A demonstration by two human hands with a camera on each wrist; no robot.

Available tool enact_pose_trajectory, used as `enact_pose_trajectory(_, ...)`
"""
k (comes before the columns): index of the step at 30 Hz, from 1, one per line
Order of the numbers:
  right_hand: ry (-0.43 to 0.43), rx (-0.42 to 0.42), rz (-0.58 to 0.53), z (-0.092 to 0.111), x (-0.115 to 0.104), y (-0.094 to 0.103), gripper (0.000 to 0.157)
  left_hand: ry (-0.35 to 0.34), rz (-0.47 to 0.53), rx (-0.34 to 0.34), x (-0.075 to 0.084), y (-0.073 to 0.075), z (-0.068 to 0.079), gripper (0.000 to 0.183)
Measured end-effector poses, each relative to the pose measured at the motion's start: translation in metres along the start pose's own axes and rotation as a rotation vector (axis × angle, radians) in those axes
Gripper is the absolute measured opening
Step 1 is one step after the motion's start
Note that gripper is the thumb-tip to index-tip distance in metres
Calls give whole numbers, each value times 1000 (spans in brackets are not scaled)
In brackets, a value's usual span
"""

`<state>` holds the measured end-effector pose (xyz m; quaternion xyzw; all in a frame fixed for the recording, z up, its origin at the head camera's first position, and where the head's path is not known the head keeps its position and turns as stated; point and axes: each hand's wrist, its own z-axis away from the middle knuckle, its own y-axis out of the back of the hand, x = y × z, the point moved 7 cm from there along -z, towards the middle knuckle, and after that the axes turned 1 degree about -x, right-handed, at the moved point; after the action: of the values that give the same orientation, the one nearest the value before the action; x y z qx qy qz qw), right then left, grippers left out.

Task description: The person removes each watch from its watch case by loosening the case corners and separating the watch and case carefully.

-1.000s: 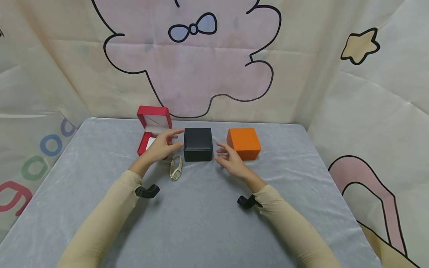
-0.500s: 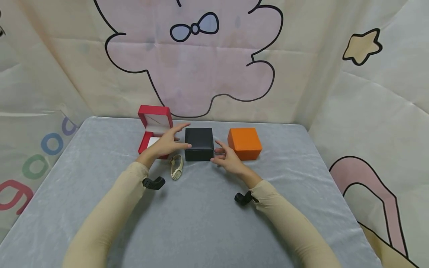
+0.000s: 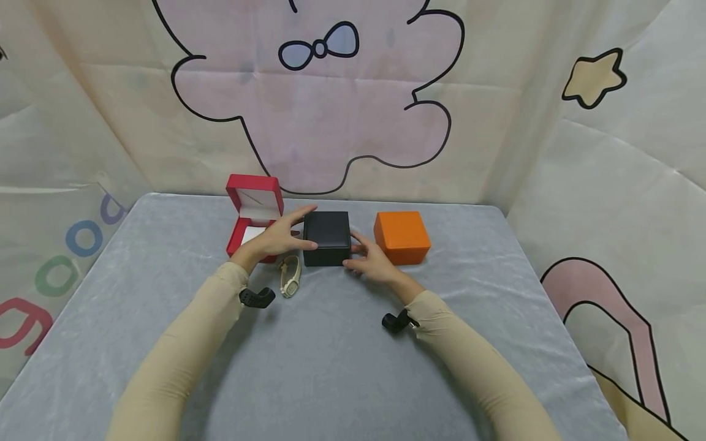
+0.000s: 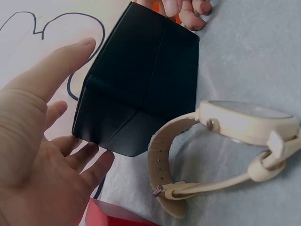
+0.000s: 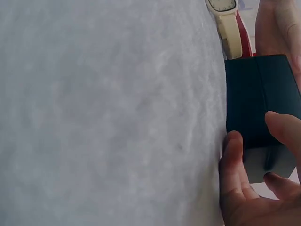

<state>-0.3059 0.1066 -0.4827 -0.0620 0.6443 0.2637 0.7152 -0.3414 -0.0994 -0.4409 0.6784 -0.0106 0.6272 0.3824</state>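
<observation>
A closed black box (image 3: 326, 231) stands between my two hands on the table. My left hand (image 3: 271, 239) is at its left side, thumb and fingers spread. In the left wrist view, fingertips (image 4: 104, 162) of that hand meet the black box's lower edge. My right hand (image 3: 375, 262) is at the opposite side, its fingers touching or very near the box wall; some fingers are hidden. In the right wrist view, digits of the right hand (image 5: 254, 207) lie along the box's end. A cream wristwatch (image 3: 290, 277), strap buckled in a loop, lies just front-left of the box.
An opened red box (image 3: 255, 182) with a white lining stands behind the left hand, partly covered by it. An orange box (image 3: 401, 236) sits right of the black one. Grey-blue cloth covers the table (image 3: 331, 367); a printed curtain (image 3: 353, 122) hangs behind.
My left hand has moved right, from over the red box to the black box's side. My right hand has moved slightly left to the same box. The boxes and watch have stayed put.
</observation>
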Motion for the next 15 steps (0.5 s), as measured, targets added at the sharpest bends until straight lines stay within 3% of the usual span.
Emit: enact_pose_trajectory(15,38,-6,11,-4,8,1,81,60,-90,-75,-14,-5,2,110)
